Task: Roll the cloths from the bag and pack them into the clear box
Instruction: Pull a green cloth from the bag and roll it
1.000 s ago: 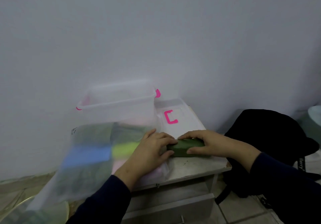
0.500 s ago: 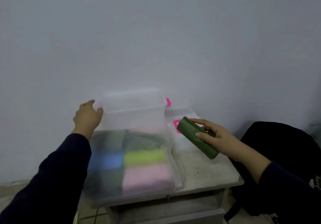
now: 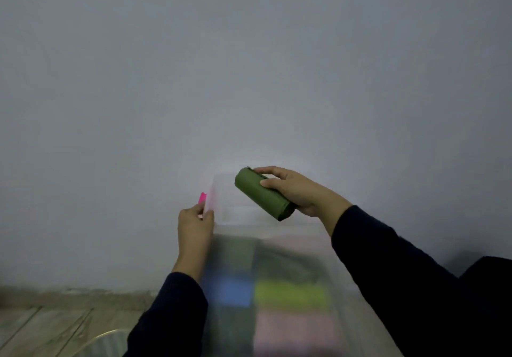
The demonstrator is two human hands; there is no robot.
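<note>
blurred bag (image 3: pixel 279 295) hides cloths; right hand (image 3: pixel 297 190) grips green roll (image 3: pixel 261 193), left hand (image 3: pixel 195 225) pinches box (image 3: pixel 221 204)

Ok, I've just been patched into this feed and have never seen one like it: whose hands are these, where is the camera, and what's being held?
There is no machine here. A person wears a wide-angle camera on the head, looking forward and down, so both hands reach in from below. The right hand grips a rolled dark green cloth, lifted over the clear box. The left hand holds the box's left edge, beside a pink latch. Nearer the camera lies a clear bag of cloths, blurred: blue, lime green and pink patches show through. Behind is a plain wall. The surface beneath is hidden.
</note>
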